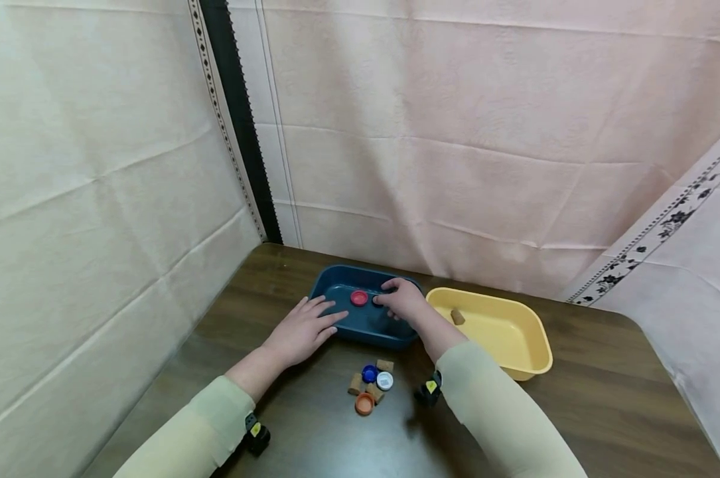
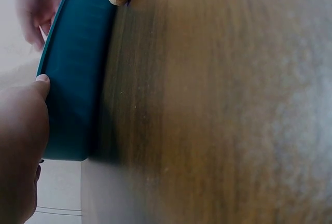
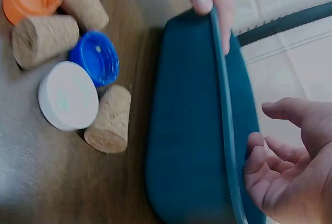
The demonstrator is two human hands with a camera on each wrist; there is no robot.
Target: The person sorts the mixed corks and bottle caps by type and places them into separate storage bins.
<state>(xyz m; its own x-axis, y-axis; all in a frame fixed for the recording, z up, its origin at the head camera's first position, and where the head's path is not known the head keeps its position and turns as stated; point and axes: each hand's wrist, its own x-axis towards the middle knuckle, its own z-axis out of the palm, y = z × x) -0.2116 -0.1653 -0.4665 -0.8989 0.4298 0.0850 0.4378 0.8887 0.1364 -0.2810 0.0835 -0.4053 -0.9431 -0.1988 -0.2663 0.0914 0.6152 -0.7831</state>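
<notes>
My left hand [image 1: 300,334] lies with spread fingers over the left edge of the blue tray [image 1: 365,337]; in the left wrist view its thumb [image 2: 42,81] touches the rim. Over the tray's right part is my right hand [image 1: 404,302], fingers partly bent and apart, a small dark round thing [image 1: 377,301] by its fingertips. The right wrist view shows nothing held in that hand [image 3: 290,167], though the tray wall hides the inside. A red cap [image 1: 359,298] lies in the tray, left of the dark thing.
A yellow tray [image 1: 515,332] holding one cork [image 1: 457,317] stands right of the blue one. In front on the table lie several corks [image 1: 356,384], a blue cap [image 1: 369,374], a white cap [image 1: 385,381] and an orange cap [image 1: 364,403]. Cloth hangs behind.
</notes>
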